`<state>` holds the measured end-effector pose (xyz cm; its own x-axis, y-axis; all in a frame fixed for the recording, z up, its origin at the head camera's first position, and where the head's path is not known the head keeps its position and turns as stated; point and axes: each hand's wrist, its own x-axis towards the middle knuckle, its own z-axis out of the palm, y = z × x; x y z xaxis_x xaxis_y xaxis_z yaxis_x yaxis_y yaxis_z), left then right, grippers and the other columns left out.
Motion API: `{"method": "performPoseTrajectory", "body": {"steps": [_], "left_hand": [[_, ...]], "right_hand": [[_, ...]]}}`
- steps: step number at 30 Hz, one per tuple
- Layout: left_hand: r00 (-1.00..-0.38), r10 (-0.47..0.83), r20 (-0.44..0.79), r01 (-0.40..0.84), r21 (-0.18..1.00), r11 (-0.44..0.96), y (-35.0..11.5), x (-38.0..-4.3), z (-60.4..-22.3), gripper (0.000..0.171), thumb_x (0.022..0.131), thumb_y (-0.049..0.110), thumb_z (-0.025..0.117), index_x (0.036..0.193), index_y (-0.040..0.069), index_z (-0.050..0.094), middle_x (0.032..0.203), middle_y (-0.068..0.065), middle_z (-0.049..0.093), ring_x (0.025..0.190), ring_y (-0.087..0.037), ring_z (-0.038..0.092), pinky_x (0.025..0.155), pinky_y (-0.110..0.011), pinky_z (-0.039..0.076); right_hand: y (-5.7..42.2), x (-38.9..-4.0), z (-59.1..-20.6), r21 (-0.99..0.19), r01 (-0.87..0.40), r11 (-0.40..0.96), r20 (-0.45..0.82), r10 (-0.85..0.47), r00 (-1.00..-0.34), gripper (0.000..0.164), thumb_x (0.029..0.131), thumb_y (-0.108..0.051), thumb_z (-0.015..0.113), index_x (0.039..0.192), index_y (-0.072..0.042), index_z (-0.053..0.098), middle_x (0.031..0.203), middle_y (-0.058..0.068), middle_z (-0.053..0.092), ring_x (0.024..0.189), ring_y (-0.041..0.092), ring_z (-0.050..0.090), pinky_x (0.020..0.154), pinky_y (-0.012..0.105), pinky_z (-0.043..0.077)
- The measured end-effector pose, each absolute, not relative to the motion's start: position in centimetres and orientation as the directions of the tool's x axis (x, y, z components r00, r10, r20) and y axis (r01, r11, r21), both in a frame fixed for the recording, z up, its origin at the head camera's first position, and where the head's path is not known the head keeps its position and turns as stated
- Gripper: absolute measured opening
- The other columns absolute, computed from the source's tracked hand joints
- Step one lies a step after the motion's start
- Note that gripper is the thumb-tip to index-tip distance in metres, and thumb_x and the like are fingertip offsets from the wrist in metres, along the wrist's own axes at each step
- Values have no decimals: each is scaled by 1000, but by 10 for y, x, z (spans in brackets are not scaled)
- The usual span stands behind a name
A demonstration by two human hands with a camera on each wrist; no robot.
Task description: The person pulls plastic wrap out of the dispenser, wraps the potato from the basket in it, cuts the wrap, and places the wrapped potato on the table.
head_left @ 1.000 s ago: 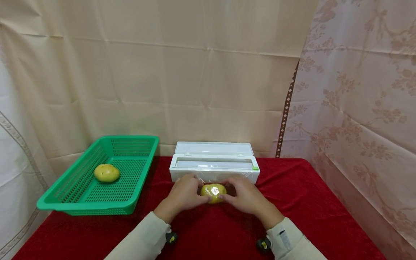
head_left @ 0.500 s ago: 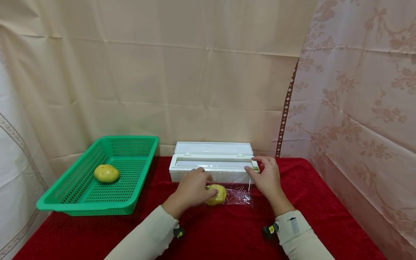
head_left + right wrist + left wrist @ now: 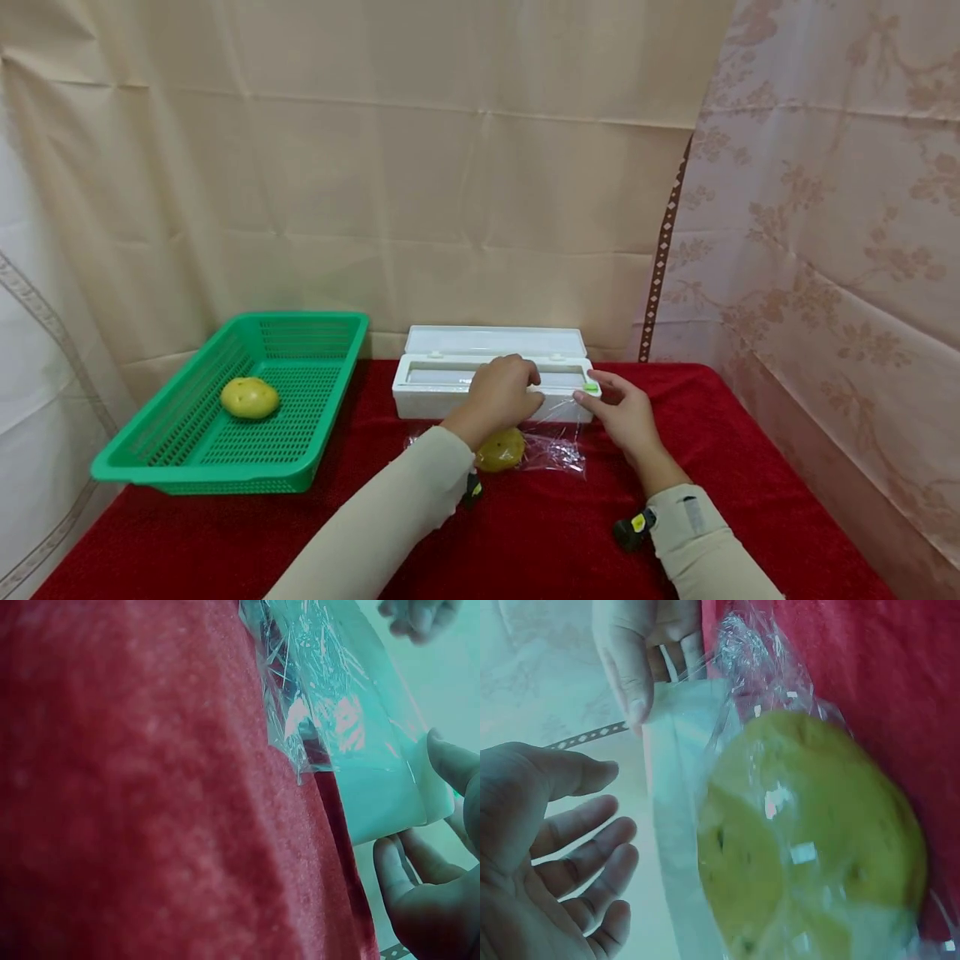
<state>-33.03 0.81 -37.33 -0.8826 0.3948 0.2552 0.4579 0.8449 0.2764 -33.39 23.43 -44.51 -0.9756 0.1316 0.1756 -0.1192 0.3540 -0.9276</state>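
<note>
A potato [image 3: 501, 451] covered in clear cling film [image 3: 555, 454] lies on the red cloth in front of a white cling film dispenser [image 3: 427, 404]. The film stretches from the potato up to the dispenser's front edge. My left hand [image 3: 504, 392] is above the dispenser's middle, holding nothing; the left wrist view shows its fingers [image 3: 592, 855] apart and loosely bent beside the wrapped potato. My right hand [image 3: 628, 417] grips the dispenser's right end, thumb at the front edge by the green slider [image 3: 592, 387] and fingers around the end, as the right wrist view also shows.
A green plastic basket [image 3: 330, 433] stands on the left with another potato [image 3: 250, 398] in it. The dispenser's lid [image 3: 495, 340] is raised at the back. Beige curtains [image 3: 450, 167] hang behind the table.
Both hands have left the potato. The right moved to the dispenser's right end and stays there; the left has swung up and right over the dispenser.
</note>
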Motion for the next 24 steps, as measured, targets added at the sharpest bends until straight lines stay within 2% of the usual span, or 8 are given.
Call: {"method": "performPoseTrajectory", "body": {"steps": [10,19,24], "left_hand": [[-862,414,294,484,227,845,53,-341,-381,27,94,43,73,117,29,78,105,7,72,100,-16,65,87,-39,51],[-885,359,295,453,371,811,70,-358,-390,20,91,42,78,109,34,82,100,10,77,93,-12,66,81,-36,44],[-897,346,274,437,440,784,73,-362,-392,13,92,41,77,102,35,83,95,14,77,91,-8,67,82,-36,43]], "right_hand": [[240,-335,-451,-917,-143,373,198,113,-974,58,89,-30,83,141,-13,65,136,15,67,114,25,62,78,16,54],[243,-335,-452,-920,-145,365,200,120,-972,55,89,-23,84,140,-14,66,134,16,69,109,23,63,78,17,56],[244,-336,-451,-924,-150,352,198,105,-975,55,87,-21,85,139,-13,67,132,16,70,102,13,65,78,18,56]]}}
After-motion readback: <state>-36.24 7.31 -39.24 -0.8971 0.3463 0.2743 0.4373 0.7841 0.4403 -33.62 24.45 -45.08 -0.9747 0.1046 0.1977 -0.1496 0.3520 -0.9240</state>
